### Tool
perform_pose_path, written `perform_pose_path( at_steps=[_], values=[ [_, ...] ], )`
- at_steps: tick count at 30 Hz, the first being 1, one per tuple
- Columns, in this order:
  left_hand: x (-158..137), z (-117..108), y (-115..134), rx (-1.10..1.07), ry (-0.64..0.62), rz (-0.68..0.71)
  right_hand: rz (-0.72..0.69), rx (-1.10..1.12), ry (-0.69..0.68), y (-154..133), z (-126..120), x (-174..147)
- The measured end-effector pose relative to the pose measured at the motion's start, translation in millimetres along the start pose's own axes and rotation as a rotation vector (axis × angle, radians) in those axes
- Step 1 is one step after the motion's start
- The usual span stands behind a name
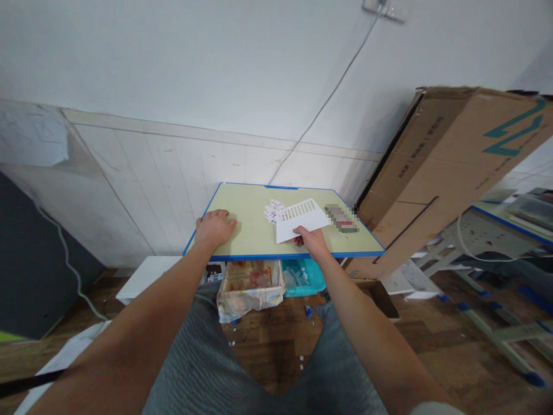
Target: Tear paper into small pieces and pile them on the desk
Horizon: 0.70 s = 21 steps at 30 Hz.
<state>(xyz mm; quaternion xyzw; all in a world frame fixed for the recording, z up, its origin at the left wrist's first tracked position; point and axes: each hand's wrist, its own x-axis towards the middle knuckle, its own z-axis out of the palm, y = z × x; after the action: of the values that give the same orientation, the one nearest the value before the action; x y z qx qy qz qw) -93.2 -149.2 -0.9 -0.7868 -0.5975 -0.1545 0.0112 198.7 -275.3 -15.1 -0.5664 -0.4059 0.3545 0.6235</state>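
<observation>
My right hand (311, 241) grips a white card (301, 221) by its near edge, thumb on top and fingers underneath. A row of slots or dark bars runs along the card's far side. Just past the card's left corner lies a small pile of white paper pieces (272, 211) with dark marks. My left hand (215, 228) rests palm down on the left of the pale green tabletop (246, 222), its fingers spread and holding nothing. To the right of the card is a blurred-out rectangular object (341, 218), its kind not clear.
Below the table sit a lined basket (250, 300) and a turquoise bin (317, 279). A tall cardboard box (440, 155) leans close on the right. A cable (328, 101) runs down the wall behind the table. White scraps dot the wooden floor (276, 351).
</observation>
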Motion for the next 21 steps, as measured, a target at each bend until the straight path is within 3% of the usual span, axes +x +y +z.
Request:
perform_pose_path(
  at_steps=[14,17,21],
  values=[
    [4,-12,2,0.081,-0.060,0.010,0.001,-0.032,0.026,-3,1,-2],
    [27,-16,-4,0.103,-0.071,-0.017,0.018,-0.049,-0.012,-1,-6,-8],
    [80,-9,-5,-0.046,-0.086,-0.164,0.050,-0.070,-0.033,-2,-16,-16]
  ],
)
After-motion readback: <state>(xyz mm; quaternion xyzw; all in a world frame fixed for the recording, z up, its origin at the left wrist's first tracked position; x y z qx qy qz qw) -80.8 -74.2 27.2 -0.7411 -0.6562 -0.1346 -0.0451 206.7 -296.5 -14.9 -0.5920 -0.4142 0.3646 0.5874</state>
